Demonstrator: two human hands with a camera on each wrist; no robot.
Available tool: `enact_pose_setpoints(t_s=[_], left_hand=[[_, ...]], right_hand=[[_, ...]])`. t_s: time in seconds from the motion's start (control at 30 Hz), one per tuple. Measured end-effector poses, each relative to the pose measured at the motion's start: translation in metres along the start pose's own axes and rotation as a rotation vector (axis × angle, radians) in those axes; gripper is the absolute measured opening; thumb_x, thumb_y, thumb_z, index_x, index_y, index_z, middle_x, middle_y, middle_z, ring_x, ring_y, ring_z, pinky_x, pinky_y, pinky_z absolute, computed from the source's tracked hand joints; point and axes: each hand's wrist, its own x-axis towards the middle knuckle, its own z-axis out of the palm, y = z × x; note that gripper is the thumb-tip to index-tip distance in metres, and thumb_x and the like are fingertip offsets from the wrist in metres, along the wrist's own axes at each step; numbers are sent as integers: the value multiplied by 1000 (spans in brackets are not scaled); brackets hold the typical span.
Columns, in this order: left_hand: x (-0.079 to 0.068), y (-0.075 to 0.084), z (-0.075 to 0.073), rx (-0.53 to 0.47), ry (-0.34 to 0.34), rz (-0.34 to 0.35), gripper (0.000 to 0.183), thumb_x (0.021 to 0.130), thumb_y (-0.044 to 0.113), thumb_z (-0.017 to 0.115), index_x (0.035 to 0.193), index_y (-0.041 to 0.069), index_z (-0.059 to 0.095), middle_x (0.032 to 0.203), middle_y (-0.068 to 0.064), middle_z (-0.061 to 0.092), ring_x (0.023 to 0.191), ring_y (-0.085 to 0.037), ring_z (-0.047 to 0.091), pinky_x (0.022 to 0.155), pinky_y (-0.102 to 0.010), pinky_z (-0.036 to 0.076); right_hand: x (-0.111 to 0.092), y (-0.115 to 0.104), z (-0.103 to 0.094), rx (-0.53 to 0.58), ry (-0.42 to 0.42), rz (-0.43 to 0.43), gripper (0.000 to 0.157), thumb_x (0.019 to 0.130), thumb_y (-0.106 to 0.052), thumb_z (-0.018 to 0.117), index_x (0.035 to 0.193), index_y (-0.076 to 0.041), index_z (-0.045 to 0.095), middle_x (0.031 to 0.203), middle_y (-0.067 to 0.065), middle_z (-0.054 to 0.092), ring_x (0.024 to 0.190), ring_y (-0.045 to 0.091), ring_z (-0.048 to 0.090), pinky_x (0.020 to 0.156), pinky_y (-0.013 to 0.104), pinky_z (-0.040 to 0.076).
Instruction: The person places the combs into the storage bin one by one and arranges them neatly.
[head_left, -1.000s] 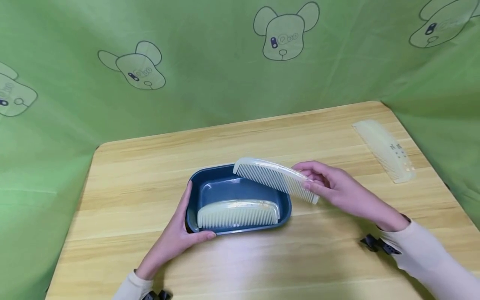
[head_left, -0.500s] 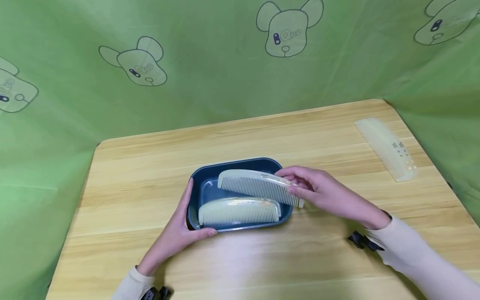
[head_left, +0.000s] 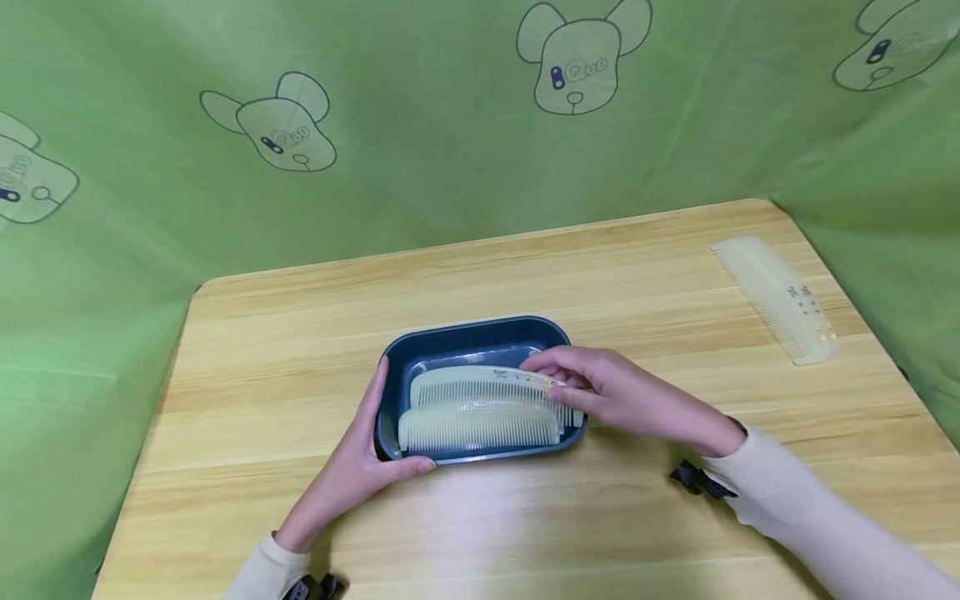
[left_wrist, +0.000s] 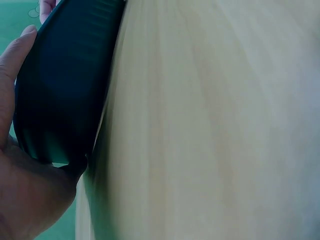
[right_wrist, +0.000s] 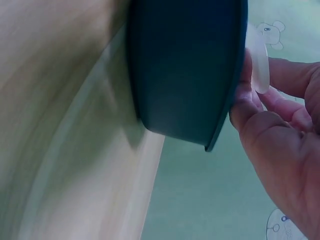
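Head view: animal heads on the green cloth are carrying lettering I'm not managing to read surely; the print on the held comb is showing too small as well. Inside the blue box, the near comb is lying along the near side, and my right hand is pinching the held comb's right end just behind it. My left hand is clasping the box's left end, thumb and fingers spread around it. Dark marks are dotting the far comb, which is lying on the table at right.
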Motion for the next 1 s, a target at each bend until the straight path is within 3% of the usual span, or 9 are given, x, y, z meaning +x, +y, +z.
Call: enact_pose_setpoints(t_s=[0.37, 1.0], left_hand=[[-1, 2, 0, 4, 6, -9, 139, 82, 26, 100, 175, 43, -2, 181, 11, -1, 166, -25, 1, 127, -70, 9], [0, 2, 1, -4, 6, -5, 138, 82, 27, 100, 176, 42, -1, 181, 10, -1, 166, -26, 1, 126, -70, 10]], right_hand=[[10, 0, 13, -93, -80, -51, 30, 110, -5, 66, 140, -7, 69, 104, -8, 64, 90, 11, 58, 78, 30, 54], [12, -6, 24, -260, -86, -78, 24, 110, -7, 66, 133, -4, 72, 121, 0, 70, 100, 12, 61, 88, 38, 57]])
